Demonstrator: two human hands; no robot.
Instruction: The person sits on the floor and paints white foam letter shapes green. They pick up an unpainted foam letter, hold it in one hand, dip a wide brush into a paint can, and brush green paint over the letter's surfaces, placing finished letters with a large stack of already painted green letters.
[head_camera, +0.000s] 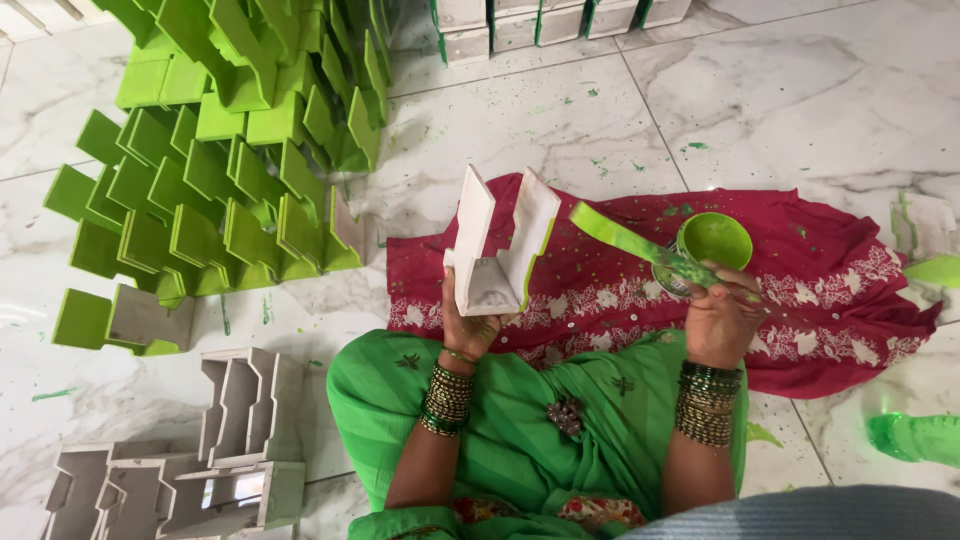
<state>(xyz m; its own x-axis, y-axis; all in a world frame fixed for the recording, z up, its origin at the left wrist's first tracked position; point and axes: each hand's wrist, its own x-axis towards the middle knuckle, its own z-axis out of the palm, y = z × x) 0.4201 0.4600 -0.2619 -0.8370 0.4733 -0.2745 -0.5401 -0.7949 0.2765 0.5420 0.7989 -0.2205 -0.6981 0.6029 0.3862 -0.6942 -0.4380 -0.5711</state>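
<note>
On your far left, a big heap of green painted pieces (215, 150) fills the top corner of the white marble floor (850, 100), and its edge ends close to the red cloth. Below the heap, a small group of bare white pieces (200, 450) lies near your left knee, with a strip of bare floor between the two piles. Your left hand (468, 325) is closed around the bottom of a white stepped piece (497, 245) and holds it up over the left edge of the red cloth (830, 300). One long edge of that piece is already green. Just to its right there is a small gap, and then comes the tip of the green-coated brush (640, 245). Your right hand (722, 318) is closed tight on the brush handle, and the brush slants up to the left across the rim of the green paint can (712, 243). The can stands on the cloth, just past your right hand. To the right of the cloth the floor is open, with green smears (915, 437) near the right edge. A row of white boxes (550, 22) sits along the top.
</note>
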